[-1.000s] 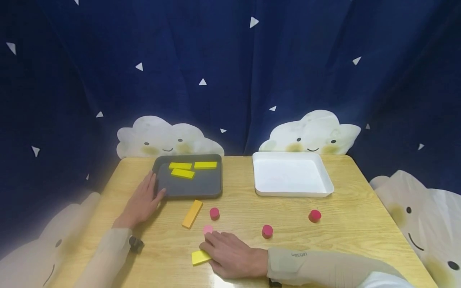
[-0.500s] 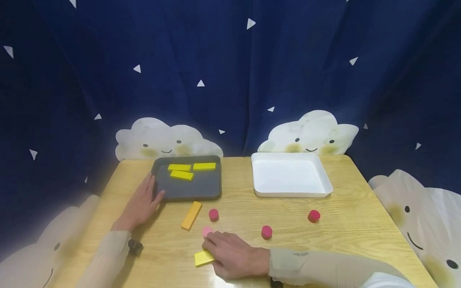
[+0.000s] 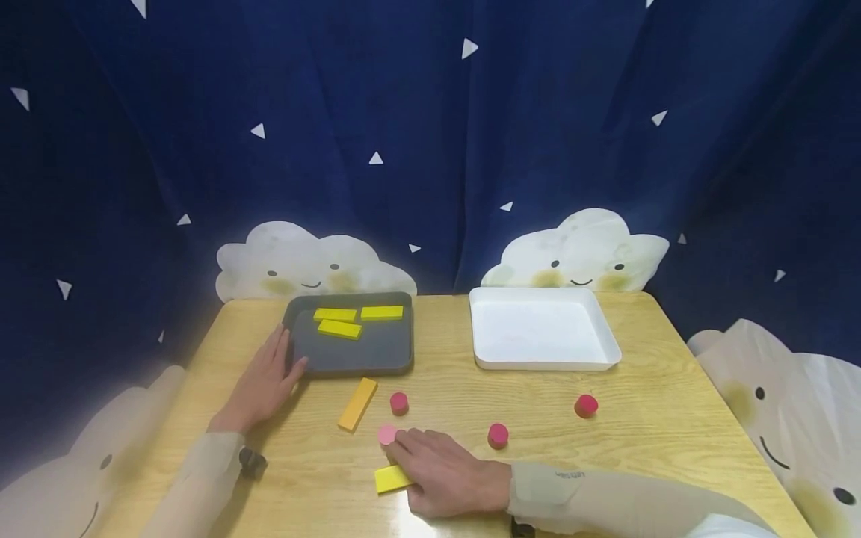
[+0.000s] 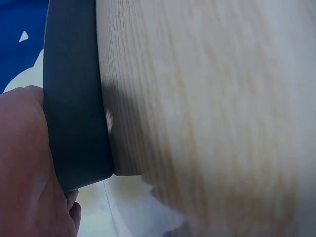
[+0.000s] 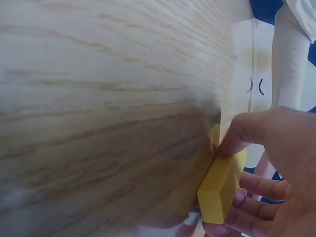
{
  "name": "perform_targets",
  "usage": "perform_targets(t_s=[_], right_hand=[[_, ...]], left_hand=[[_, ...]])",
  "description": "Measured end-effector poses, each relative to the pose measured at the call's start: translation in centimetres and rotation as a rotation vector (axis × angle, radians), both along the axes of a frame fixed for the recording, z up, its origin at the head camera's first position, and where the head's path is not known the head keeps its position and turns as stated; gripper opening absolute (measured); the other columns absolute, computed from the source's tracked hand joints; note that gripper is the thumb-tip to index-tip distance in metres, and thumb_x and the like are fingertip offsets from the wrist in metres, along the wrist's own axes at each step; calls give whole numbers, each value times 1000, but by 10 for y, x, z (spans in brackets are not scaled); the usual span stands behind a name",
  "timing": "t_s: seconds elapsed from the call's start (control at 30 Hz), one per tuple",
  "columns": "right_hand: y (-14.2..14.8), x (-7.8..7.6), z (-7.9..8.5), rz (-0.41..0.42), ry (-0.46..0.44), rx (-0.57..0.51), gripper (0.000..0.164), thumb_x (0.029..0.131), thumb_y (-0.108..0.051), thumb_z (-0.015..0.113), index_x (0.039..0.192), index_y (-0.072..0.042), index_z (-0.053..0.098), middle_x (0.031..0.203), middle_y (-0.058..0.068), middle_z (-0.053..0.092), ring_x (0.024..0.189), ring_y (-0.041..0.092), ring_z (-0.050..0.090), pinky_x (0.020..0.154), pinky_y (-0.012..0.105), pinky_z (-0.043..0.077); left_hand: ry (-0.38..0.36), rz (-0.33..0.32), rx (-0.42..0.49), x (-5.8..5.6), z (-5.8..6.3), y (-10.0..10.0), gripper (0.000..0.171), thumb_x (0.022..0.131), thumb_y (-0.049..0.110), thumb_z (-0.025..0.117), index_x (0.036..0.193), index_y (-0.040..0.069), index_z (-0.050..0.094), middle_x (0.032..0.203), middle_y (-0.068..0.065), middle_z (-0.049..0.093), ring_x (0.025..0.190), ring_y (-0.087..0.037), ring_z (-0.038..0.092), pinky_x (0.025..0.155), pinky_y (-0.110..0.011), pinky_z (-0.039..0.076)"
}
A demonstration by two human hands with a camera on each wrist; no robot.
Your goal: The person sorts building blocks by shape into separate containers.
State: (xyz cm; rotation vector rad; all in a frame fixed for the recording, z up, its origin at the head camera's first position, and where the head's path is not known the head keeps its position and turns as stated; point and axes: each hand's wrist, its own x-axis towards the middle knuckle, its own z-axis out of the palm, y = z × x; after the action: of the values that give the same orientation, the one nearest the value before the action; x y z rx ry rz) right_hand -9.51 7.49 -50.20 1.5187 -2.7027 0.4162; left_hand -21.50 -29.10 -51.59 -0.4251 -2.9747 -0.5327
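Note:
My right hand [image 3: 452, 472] pinches a yellow block [image 3: 392, 479] low over the table, its left end sticking out past the fingers. Up close in the right wrist view, the thumb lies on one side of the yellow block [image 5: 222, 187] and the fingers on the other. A pink disc [image 3: 386, 435] lies just beyond the fingertips. My left hand [image 3: 258, 385] rests against the left side of a dark grey tray [image 3: 356, 372], fingers fairly straight along the wall and thumb at the front corner. Inside that tray are three yellow blocks [image 3: 339, 329].
An orange block [image 3: 357, 404] and a red cylinder [image 3: 399, 404] lie in front of the grey tray. Two more red cylinders, one middle [image 3: 498, 436] and one further right [image 3: 587, 406], stand on the wooden table. A white tray [image 3: 546, 366] sits at the back right.
My right hand has shifted slightly right along the table, and the yellow block in its grip has moved right with it. The left hand stays at the grey tray.

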Motion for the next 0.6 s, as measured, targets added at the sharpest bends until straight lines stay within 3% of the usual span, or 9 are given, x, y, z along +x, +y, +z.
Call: perform_targets(t_s=[0.23,0.4,0.6], right_hand=[[6,-2,3,-35,1,0,51,77,-9,75,125,-17,61,101,-11,52,82,4,44,69,12,35],[9,-2,5,-35,9,-29,49,76,-8,77,121,-17,61,103,-10,53,83,4,45,71,12,36],[13,-3,8,-52,6,-28,42,75,-9,78,112,-18,61,91,-12,44,78,4,40,67,12,34]], left_hand=[[3,-2,-3,0,-1,0,82,115,45,44,164,-15,17,174,-35,9,159,-54,18,129,-65,21],[5,0,-1,0,0,0,82,115,45,45,164,-15,18,174,-35,11,159,-54,18,129,-65,21],[-1,2,-8,0,0,0,82,115,46,44,164,-14,17,173,-35,10,159,-54,17,130,-65,20]])
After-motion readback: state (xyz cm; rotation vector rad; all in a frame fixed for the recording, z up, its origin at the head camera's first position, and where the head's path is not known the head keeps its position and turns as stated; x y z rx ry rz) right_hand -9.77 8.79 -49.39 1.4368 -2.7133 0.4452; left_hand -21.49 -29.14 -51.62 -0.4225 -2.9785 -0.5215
